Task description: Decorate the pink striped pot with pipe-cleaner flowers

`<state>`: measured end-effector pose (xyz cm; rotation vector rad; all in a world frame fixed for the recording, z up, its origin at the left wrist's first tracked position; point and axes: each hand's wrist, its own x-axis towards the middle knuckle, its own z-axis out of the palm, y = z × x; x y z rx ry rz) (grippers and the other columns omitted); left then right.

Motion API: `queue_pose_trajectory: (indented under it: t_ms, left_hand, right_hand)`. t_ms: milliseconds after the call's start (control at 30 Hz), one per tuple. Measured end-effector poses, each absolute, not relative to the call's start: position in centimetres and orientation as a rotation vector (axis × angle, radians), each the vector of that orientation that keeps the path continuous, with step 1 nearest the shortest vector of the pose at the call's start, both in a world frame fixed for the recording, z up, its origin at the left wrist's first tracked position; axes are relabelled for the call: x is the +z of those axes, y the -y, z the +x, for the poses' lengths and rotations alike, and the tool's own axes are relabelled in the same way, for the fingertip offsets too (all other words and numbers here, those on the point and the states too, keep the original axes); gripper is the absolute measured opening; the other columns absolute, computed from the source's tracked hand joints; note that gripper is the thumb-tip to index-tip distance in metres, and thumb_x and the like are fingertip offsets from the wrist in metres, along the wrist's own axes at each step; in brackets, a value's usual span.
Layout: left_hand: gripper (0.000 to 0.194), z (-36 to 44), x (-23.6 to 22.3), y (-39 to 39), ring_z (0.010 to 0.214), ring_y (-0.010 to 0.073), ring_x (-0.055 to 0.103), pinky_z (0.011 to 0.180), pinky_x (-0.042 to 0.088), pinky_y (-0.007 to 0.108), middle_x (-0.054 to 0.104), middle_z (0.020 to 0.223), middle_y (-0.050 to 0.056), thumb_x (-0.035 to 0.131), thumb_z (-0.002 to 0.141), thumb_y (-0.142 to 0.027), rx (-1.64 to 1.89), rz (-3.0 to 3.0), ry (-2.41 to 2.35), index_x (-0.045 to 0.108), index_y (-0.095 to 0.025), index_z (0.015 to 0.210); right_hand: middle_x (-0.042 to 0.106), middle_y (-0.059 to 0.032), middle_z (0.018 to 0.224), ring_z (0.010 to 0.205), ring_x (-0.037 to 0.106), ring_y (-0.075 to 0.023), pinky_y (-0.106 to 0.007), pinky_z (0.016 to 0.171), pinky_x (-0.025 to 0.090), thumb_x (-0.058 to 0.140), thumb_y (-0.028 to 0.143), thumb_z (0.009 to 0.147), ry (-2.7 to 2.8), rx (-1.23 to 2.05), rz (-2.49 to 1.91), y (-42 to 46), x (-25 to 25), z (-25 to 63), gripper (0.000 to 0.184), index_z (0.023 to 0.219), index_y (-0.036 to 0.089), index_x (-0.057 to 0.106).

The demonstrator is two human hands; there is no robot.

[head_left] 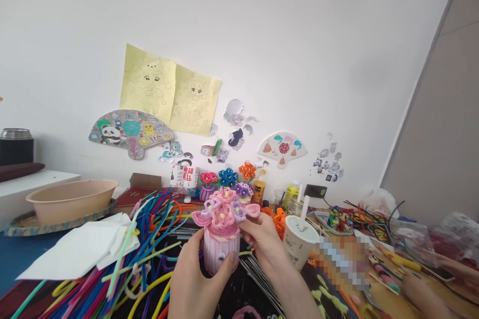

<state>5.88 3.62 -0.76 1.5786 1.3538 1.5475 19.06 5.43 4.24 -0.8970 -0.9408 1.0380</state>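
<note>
Now, flower pot [212, 253]: upright in the lower middle of the frame, its ribbed lilac body topped with pink and purple flowers [223, 214].
Left hand [197, 276]: curled round the pot's left side and holding it, the thumb across the front beside a small round eye [221, 256].
Right hand [267, 244]: fingers drawn close together at the pot's right rim, against or just under the right pink ear [252, 210]; whether they pinch it or only press the rim, I cannot tell.
Left pink ear [201, 218]: sticks out on the other side of the flowers, free of any fingers.
Step in hand: probably setting or straightening the right ear while the left hand serves as the clamp.
Next move: seems to call for light fingertip work at the ear's base, the pot kept steady and the ear matched to its partner.
Care: a hard push could likely bend the soft petals, and the thumb lies near enough to the eye to rub it.
Fuzzy sticks [127, 254]: loose across the lower left.
Drink cup [297, 246]: just beside the right hand, probably easy to knock.
</note>
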Motion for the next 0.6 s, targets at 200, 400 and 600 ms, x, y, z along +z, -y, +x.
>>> queue_pose_trajectory:
  t_ms: [200, 400, 600]
  left_hand:
    - [0.065, 5.9, -0.65, -3.58, 0.098, 0.0317, 0.061, 0.087, 0.045, 0.044, 0.066, 0.106, 0.01, 0.062, 0.066, -0.061, 1.572, 1.581, -1.368, 0.056, -0.018, 0.114]
    - [0.06, 5.98, -0.36, -3.45, 0.098, 0.0311, 0.06, 0.086, 0.045, 0.042, 0.065, 0.105, 0.009, 0.061, 0.066, -0.059, 1.611, 1.575, -1.37, 0.057, -0.018, 0.11]
    - [0.062, 5.93, -0.28, -3.46, 0.101, 0.0304, 0.058, 0.088, 0.043, 0.042, 0.063, 0.109, 0.01, 0.061, 0.065, -0.058, 1.575, 1.591, -1.369, 0.055, -0.017, 0.112]
  right_hand:
    - [0.047, 0.009, 0.045, 0.042, 0.026, -0.0042, -0.021, 0.043, 0.016, 0.084, 0.03, 0.049, 0.963, 1.048, -0.895, -5.78, 4.16, 18.69, 0.031, 0.058, 0.015, 0.059]
    - [0.047, 0.0095, 0.044, 0.042, 0.027, -0.0045, -0.021, 0.044, 0.018, 0.085, 0.025, 0.046, 0.974, 1.019, -0.913, -5.85, 4.57, 18.67, 0.028, 0.057, 0.015, 0.062]
    - [0.056, 0.0058, 0.05, 0.047, 0.037, -0.0075, -0.022, 0.048, 0.028, 0.088, 0.028, 0.042, 1.016, 1.017, -0.938, -5.88, 4.54, 18.66, 0.03, 0.059, 0.015, 0.066]
